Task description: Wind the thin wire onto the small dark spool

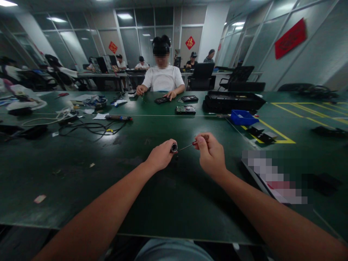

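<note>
Over the green table, my left hand is closed around a dark cylindrical piece with a bright metal ring at its round end, which faces me. Most of that piece is hidden by the fingers. My right hand grips the reddish handle of a thin screwdriver. Its shaft points left, and the tip is close to the round end of the cylinder; whether the two touch, I cannot tell. Some tiny dark bits show just below the cylinder.
Across the table a person handles a hard drive; more drives lie nearby. A black tray and a blue bin stand right. A corded pen-shaped tool lies left, a pixelated flat item by my right forearm.
</note>
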`<state>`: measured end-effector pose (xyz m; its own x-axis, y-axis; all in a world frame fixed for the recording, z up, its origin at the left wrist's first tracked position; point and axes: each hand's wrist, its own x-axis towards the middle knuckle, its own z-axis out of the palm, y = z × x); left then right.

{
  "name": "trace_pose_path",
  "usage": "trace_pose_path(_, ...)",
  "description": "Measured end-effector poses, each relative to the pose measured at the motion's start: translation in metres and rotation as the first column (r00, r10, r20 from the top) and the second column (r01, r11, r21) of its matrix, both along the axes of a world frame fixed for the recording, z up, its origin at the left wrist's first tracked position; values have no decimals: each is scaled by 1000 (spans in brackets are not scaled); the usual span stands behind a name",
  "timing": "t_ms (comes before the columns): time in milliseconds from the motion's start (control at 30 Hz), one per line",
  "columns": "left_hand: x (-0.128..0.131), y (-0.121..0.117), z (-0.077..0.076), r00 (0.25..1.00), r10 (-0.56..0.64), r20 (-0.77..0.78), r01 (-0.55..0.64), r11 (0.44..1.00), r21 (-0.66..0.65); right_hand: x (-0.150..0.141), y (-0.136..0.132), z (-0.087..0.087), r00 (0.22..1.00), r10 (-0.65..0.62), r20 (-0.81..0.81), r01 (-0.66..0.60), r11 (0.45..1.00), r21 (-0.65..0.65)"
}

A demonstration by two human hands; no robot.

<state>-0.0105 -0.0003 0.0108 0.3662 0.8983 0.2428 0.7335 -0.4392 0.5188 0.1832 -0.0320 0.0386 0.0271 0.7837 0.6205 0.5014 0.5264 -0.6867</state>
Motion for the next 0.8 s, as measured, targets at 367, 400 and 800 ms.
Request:
trace_pose_path(367,3,3,-6,962,63,266,-75,997,36,-4,0,5,942,74,326,-54,996,-69)
trace_pose_path(400,3,3,-6,960,65,274,-79,996,39,-4,1,3,926,107,363,-73,992,-108)
trace_pose_path(800,2,3,-5,958,75,276,-80,997,9,-8,7,-18,710,360,605,-94,900,-426)
